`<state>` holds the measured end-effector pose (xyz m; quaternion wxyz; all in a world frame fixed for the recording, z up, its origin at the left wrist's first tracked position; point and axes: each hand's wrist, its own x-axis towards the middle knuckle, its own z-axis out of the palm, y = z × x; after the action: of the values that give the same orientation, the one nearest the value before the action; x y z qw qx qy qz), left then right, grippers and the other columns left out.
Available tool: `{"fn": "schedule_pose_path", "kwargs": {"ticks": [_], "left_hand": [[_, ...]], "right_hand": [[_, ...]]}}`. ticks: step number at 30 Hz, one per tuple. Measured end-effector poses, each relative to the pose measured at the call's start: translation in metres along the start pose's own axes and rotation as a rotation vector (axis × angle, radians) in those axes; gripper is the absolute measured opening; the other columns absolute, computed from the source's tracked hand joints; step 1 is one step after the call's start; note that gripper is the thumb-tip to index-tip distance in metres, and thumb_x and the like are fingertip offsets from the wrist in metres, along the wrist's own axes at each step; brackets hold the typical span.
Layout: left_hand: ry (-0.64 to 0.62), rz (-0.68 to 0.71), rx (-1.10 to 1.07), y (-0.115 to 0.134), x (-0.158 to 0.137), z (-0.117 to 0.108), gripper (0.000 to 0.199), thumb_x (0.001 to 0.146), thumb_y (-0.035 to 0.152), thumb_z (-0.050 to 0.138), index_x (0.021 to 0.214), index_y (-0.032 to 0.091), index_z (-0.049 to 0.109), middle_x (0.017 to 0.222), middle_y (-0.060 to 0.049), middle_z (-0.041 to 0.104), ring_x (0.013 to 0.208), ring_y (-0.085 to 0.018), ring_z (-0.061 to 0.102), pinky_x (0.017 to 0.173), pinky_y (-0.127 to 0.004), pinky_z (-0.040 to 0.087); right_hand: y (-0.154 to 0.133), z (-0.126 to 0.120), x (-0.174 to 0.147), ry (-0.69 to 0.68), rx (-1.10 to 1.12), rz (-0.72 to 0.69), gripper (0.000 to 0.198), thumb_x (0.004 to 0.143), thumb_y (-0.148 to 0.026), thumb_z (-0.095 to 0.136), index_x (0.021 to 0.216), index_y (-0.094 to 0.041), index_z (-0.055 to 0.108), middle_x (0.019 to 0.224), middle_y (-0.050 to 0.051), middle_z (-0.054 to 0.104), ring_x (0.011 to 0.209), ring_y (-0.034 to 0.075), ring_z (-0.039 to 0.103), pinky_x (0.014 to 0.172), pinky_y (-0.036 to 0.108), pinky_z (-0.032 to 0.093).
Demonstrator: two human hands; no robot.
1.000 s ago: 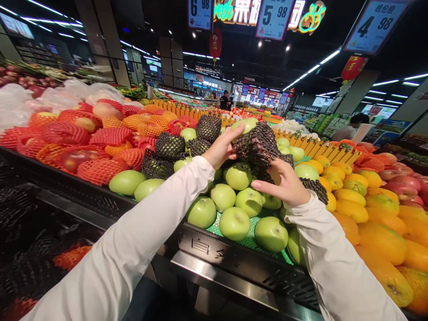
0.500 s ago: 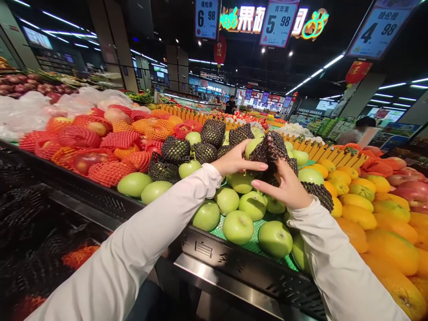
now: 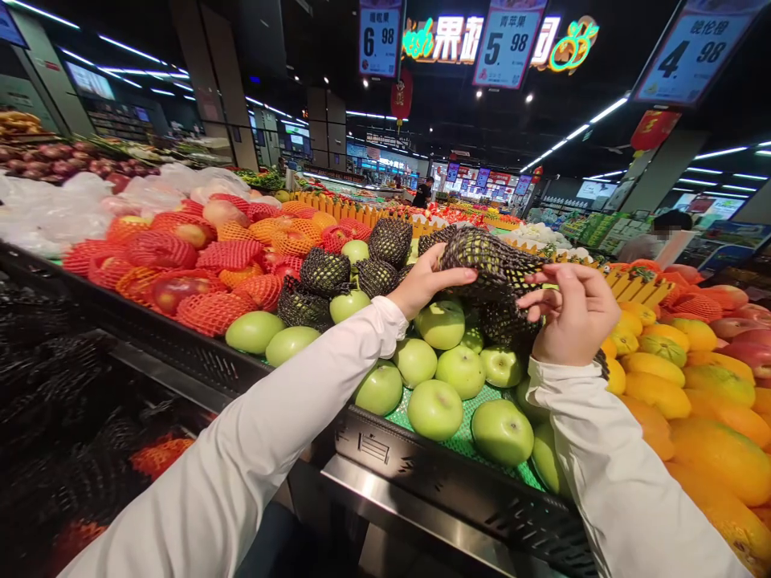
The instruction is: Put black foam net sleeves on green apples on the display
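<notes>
My left hand (image 3: 425, 281) and my right hand (image 3: 572, 309) hold a green apple wrapped in a black foam net (image 3: 487, 265) between them, above a pile of bare green apples (image 3: 434, 408). The net covers the apple almost fully. The left fingers pinch the net's left end, the right fingers grip its right end. More black-netted apples (image 3: 325, 271) lie behind the pile on the left. Both arms wear white sleeves.
Apples in red and orange nets (image 3: 208, 257) fill the bin to the left, oranges (image 3: 716, 449) the bin to the right. A black metal display rim (image 3: 446, 474) runs along the front. Price signs (image 3: 509, 44) hang overhead. People stand far back in the aisle.
The black net has been drawn further over the apple, hiding the green that showed before. My right hand rose from below the apple to its right side.
</notes>
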<state>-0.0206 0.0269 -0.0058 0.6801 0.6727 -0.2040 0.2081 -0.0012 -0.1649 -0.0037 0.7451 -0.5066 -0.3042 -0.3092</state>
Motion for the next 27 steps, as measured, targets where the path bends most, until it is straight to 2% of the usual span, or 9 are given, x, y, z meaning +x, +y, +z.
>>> {"fn": "schedule_pose_path", "kwargs": {"ticks": [2,3,4,7,9,14,18,24,27], "left_hand": [[0.021,0.012,-0.132,0.0,-0.002,0.006,0.078,0.05,0.043,0.09,0.113,0.018,0.05,0.123,-0.011,0.067,0.115,-0.025,0.063,0.101,-0.035,0.049],[-0.003,0.018,-0.151,0.001,-0.003,0.008,0.081,0.048,0.041,0.092,0.114,0.018,0.05,0.126,-0.011,0.066,0.118,-0.026,0.062,0.103,-0.036,0.048],[-0.032,0.027,-0.151,0.001,-0.003,0.009,0.084,0.047,0.041,0.093,0.116,0.019,0.051,0.128,-0.012,0.065,0.121,-0.027,0.061,0.105,-0.038,0.047],[-0.114,0.084,-0.092,0.005,-0.005,0.007,0.09,0.046,0.041,0.095,0.122,0.019,0.053,0.131,-0.011,0.064,0.124,-0.028,0.06,0.111,-0.04,0.044],[-0.145,0.122,-0.025,0.008,-0.004,0.004,0.091,0.048,0.042,0.095,0.125,0.019,0.054,0.132,-0.011,0.064,0.126,-0.029,0.06,0.114,-0.041,0.043],[-0.17,0.162,0.071,0.013,-0.001,-0.002,0.089,0.049,0.045,0.095,0.124,0.017,0.057,0.132,-0.012,0.064,0.127,-0.03,0.059,0.113,-0.041,0.043],[-0.151,0.145,0.064,0.014,-0.001,0.0,0.089,0.045,0.05,0.096,0.118,0.015,0.059,0.125,-0.013,0.068,0.12,-0.031,0.062,0.108,-0.041,0.047],[-0.105,0.176,0.041,0.017,-0.004,0.004,0.095,0.043,0.053,0.096,0.12,0.015,0.058,0.125,-0.013,0.067,0.121,-0.032,0.061,0.109,-0.041,0.046],[-0.125,0.182,0.012,0.016,-0.004,0.005,0.092,0.045,0.047,0.096,0.121,0.014,0.057,0.124,-0.013,0.068,0.12,-0.031,0.062,0.109,-0.041,0.046]], "right_hand": [[0.008,-0.003,0.006,0.125,0.056,0.075,0.016,0.083,-0.035,0.07,0.083,-0.022,0.061,0.068,-0.003,0.057,0.04,0.008,0.048,0.031,0.02,0.027],[0.012,-0.004,0.008,0.126,0.071,0.123,0.018,0.08,-0.034,0.072,0.084,-0.023,0.059,0.069,-0.003,0.055,0.04,0.008,0.045,0.031,0.021,0.027],[0.016,-0.004,0.01,0.064,0.078,0.186,0.022,0.075,-0.035,0.074,0.085,-0.024,0.058,0.071,-0.003,0.057,0.042,0.009,0.047,0.032,0.023,0.031],[0.022,-0.003,0.01,-0.315,0.064,0.377,0.04,0.063,-0.045,0.081,0.087,-0.025,0.057,0.083,0.002,0.066,0.057,0.02,0.061,0.037,0.03,0.042],[0.021,-0.001,0.009,-0.453,0.046,0.406,0.046,0.058,-0.052,0.084,0.086,-0.025,0.058,0.084,0.004,0.067,0.065,0.024,0.064,0.038,0.032,0.042],[0.018,-0.002,0.01,-0.454,0.067,0.321,0.046,0.057,-0.056,0.086,0.078,-0.026,0.058,0.072,0.0,0.06,0.053,0.017,0.054,0.041,0.033,0.046],[0.018,-0.005,0.011,-0.444,0.094,0.346,0.042,0.058,-0.046,0.087,0.071,-0.024,0.053,0.071,-0.001,0.059,0.052,0.014,0.051,0.043,0.031,0.048],[0.017,-0.007,0.012,-0.622,0.121,0.495,0.04,0.065,-0.056,0.073,0.09,-0.027,0.061,0.084,0.005,0.069,0.063,0.02,0.062,0.045,0.031,0.047],[0.017,-0.008,0.013,-0.555,0.114,0.443,0.04,0.064,-0.049,0.079,0.091,-0.026,0.061,0.081,0.003,0.067,0.059,0.016,0.058,0.046,0.028,0.047]]}}
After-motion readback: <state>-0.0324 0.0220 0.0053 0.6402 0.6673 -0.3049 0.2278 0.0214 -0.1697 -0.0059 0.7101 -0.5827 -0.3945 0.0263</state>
